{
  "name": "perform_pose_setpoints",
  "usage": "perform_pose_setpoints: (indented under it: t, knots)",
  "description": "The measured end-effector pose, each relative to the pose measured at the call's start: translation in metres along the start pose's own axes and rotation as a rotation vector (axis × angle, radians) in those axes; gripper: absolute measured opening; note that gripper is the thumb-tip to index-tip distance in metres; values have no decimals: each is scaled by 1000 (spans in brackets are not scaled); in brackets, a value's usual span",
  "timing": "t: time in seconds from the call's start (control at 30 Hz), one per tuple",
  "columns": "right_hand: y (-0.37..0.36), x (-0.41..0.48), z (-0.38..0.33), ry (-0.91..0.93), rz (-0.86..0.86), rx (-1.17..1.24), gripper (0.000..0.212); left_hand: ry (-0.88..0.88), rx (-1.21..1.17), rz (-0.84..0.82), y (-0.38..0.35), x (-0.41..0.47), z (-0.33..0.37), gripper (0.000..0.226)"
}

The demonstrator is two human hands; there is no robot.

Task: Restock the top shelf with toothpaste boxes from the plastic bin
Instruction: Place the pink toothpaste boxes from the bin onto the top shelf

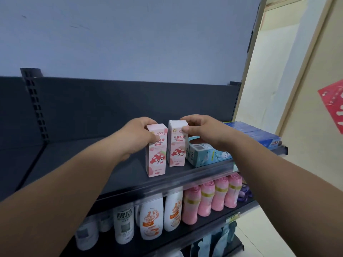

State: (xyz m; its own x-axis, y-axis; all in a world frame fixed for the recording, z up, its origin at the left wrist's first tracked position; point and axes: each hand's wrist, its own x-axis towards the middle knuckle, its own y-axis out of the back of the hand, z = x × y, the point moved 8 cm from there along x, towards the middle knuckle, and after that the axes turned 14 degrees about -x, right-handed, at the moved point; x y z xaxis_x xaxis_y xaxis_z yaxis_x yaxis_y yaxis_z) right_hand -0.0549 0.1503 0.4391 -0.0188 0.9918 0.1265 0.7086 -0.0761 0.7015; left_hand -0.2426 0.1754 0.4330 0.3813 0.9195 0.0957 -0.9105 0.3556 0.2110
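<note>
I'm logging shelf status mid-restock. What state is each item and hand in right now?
Left hand, gripping the top of the left pink box.
Right hand, pinching the top of the right pink box.
Left pink box, upright on the top shelf.
Right pink box, upright beside it.
Light blue box, lying on its side.
Dark blue boxes, lying flat.
Pink bottles, upright on the lower shelf.

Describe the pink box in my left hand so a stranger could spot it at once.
On the dark top shelf, above the bottles, two upright pink toothpaste boxes stand side by side. Yours is the left box, gripped at its top by the left hand and nearer the front edge; the right box separates it from the light blue box.
</note>
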Motion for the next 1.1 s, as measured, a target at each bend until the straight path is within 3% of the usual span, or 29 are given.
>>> perform_pose_setpoints:
  t: [0.27,0.53,0.7,0.87,1.1]
  knots:
    - [1,-4,0,-34,-175,-16,24,4,12,-84,-10,9,0,25]
    - [4,-5,10,-57,-181,-10,26,7,15,-75,-19,10,0,25]
    - [0,-10,11,-43,-182,0,20,23,22,-61,-22,9,-2,39]
    - [3,-12,11,-42,-152,19,34,18,39,-37,-22,6,-2,65]
    - [8,-17,14,-57,-113,9,38,-15,49,-18,-24,2,2,79]
